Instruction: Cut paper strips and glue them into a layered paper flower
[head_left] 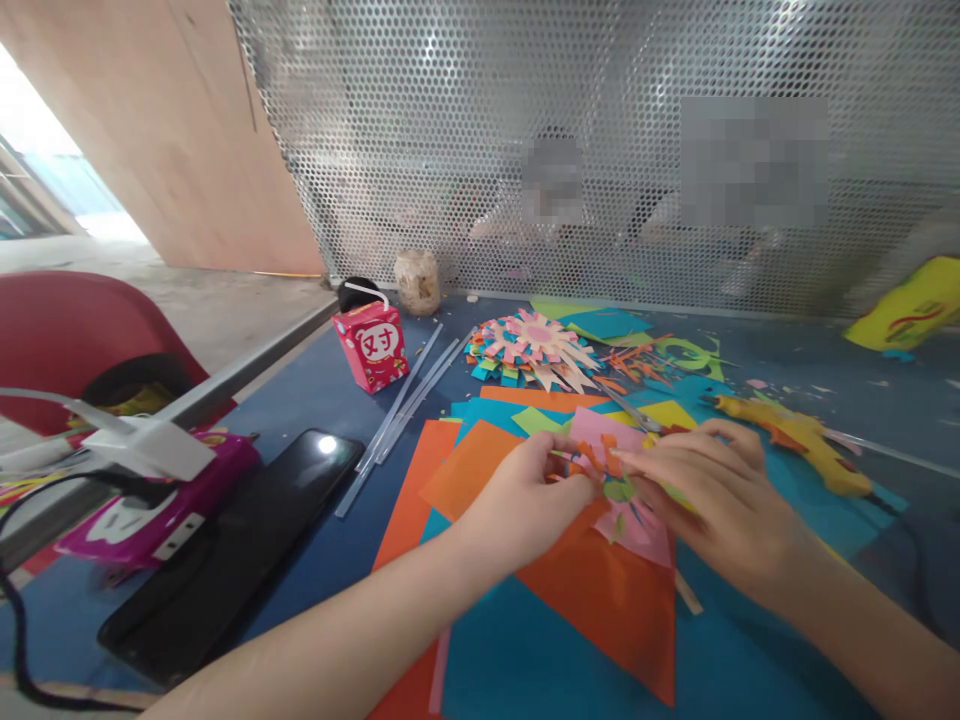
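Note:
My left hand (551, 490) pinches one side of a small fringed paper piece (596, 458) in orange and green. From the other side my right hand (720, 495) closes its fingers on the same piece. Under both hands lies a pink paper sheet (649, 535) on top of orange paper (615, 620) and blue paper (517, 650). Scissors (634, 412) lie just beyond the fingers, their handles partly hidden by my right hand. Finished-looking paper rosettes (536, 345) with fringed edges are piled farther back.
A yellow glue gun (806, 445) lies at the right, clear glue sticks (409, 410) at the left. A red drink carton (371, 345) with a straw, a black phone (240, 550) and a purple power strip (172, 510) stand or lie leftward. A perforated metal panel (450, 120) borders the back; paper scraps (637, 362) lie before it.

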